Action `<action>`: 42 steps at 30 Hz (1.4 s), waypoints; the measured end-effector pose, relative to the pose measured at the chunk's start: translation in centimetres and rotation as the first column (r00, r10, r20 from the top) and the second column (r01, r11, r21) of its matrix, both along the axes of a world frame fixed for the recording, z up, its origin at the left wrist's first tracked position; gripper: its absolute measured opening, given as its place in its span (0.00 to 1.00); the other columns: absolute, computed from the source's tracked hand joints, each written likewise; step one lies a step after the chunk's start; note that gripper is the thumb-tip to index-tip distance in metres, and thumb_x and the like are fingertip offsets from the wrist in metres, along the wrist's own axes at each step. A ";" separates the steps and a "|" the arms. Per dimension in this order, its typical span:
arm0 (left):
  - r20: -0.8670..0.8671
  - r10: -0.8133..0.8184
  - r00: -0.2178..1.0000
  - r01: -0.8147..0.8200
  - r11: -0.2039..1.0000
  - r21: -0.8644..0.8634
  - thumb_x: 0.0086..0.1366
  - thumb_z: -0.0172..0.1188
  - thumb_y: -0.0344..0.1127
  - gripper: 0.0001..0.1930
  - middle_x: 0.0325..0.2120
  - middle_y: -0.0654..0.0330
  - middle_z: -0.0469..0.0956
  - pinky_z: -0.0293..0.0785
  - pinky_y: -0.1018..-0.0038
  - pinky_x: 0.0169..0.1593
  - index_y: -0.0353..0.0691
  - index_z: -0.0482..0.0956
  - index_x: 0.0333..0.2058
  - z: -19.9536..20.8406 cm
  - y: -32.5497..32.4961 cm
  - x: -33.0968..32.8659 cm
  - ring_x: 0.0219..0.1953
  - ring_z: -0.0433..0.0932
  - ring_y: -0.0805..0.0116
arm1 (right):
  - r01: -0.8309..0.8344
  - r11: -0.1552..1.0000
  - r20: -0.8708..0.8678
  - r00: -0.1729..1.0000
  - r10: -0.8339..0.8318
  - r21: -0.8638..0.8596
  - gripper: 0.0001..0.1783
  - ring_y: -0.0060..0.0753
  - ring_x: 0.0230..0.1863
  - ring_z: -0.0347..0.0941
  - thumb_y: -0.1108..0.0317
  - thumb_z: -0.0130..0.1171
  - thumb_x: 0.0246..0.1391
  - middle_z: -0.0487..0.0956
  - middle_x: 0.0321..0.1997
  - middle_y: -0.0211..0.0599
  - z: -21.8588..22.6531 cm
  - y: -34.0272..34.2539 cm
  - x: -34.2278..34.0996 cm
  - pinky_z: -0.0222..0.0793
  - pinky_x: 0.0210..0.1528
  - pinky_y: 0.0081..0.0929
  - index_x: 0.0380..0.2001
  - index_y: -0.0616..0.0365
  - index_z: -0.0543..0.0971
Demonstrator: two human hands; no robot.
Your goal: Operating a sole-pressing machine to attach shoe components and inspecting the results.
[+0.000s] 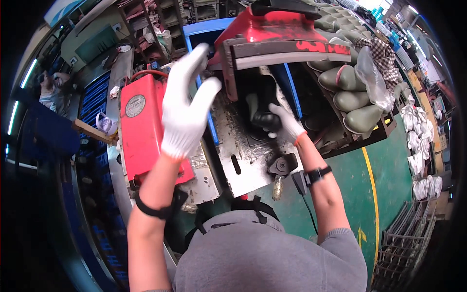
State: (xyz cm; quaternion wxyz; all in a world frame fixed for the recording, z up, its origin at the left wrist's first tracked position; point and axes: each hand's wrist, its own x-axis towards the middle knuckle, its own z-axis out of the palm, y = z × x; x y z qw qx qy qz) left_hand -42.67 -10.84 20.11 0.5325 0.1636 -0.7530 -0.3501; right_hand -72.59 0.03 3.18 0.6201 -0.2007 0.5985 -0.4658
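Observation:
My left hand (pixel 187 108), in a white knit glove, is raised in front of the red machine head (pixel 272 30), its thumb and fingers apart and holding nothing. Under that head, my right hand (pixel 289 123), gloved alike with an orange cuff, grips a black, rounded, shoe-like piece (pixel 265 120). Its fingers curl round the piece's right end. A greenish strip (pixel 251 104) shows beside the piece; the dark recess hides the rest. Below lies the worn metal bed (pixel 238 177), with a dark round-topped knob (pixel 282 165) near its right edge.
A red housing (pixel 141 121) stands left of the bed. Olive rubber boots (pixel 352 100) are stacked on a rack at right, with a clear plastic bag (pixel 372 82) over some. White bundles (pixel 418 131) and a metal rack (pixel 404 241) stand farther right. Another person (pixel 51 90) is at far left.

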 end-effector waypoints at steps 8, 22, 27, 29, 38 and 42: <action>-0.032 0.054 0.998 -0.005 0.569 0.822 0.75 0.58 0.35 0.34 0.68 0.45 0.69 0.66 0.61 0.70 0.35 0.57 0.75 -10.0 8.0 17.8 0.67 0.73 0.55 | 0.045 0.993 0.341 0.940 -0.006 -0.106 0.35 0.43 0.47 0.85 0.40 0.56 0.67 0.84 0.56 0.41 3.8 7.7 12.2 0.80 0.30 0.38 0.67 0.52 0.71; -0.587 0.493 0.642 0.560 0.221 0.798 0.59 0.61 0.40 0.41 0.65 0.46 0.73 0.68 0.55 0.72 0.32 0.62 0.71 -12.4 17.0 33.7 0.65 0.75 0.50 | -0.972 0.205 -0.790 0.217 0.574 -0.118 0.53 0.50 0.83 0.50 0.44 0.61 0.65 0.54 0.82 0.57 9.2 -0.4 41.1 0.46 0.81 0.41 0.80 0.61 0.49; -0.129 0.867 0.482 0.157 0.059 0.986 0.60 0.61 0.36 0.28 0.54 0.53 0.80 0.75 0.57 0.66 0.37 0.75 0.60 -17.6 20.3 44.1 0.58 0.80 0.54 | -0.929 0.325 -0.876 0.298 0.379 -0.175 0.33 0.55 0.67 0.71 0.50 0.61 0.65 0.77 0.64 0.51 5.0 -0.7 44.0 0.66 0.70 0.47 0.67 0.58 0.74; -0.015 0.915 0.404 -0.004 0.018 1.000 0.60 0.63 0.33 0.27 0.52 0.58 0.81 0.77 0.61 0.62 0.41 0.76 0.60 -20.9 20.7 48.4 0.55 0.80 0.59 | -0.885 0.430 -0.933 0.292 0.211 -0.180 0.29 0.52 0.65 0.72 0.59 0.67 0.58 0.78 0.60 0.47 2.6 0.0 44.0 0.68 0.67 0.47 0.62 0.55 0.77; 0.469 0.863 0.185 -0.394 -0.372 0.840 0.48 0.71 0.29 0.38 0.53 0.56 0.77 0.74 0.65 0.58 0.32 0.72 0.61 -34.8 20.0 66.2 0.53 0.77 0.61 | -0.847 0.529 -0.997 0.024 -0.074 -0.060 0.28 0.51 0.66 0.73 0.67 0.72 0.47 0.78 0.60 0.38 -2.5 2.1 44.3 0.70 0.63 0.48 0.55 0.48 0.82; 0.491 0.865 0.103 -0.574 -0.351 0.739 0.49 0.72 0.30 0.34 0.53 0.55 0.78 0.72 0.65 0.61 0.31 0.75 0.57 -35.7 17.1 70.2 0.53 0.76 0.58 | -0.844 0.535 -0.998 0.011 -0.059 -0.041 0.29 0.54 0.66 0.73 0.68 0.73 0.46 0.78 0.60 0.40 -3.2 2.1 44.2 0.71 0.64 0.49 0.55 0.50 0.81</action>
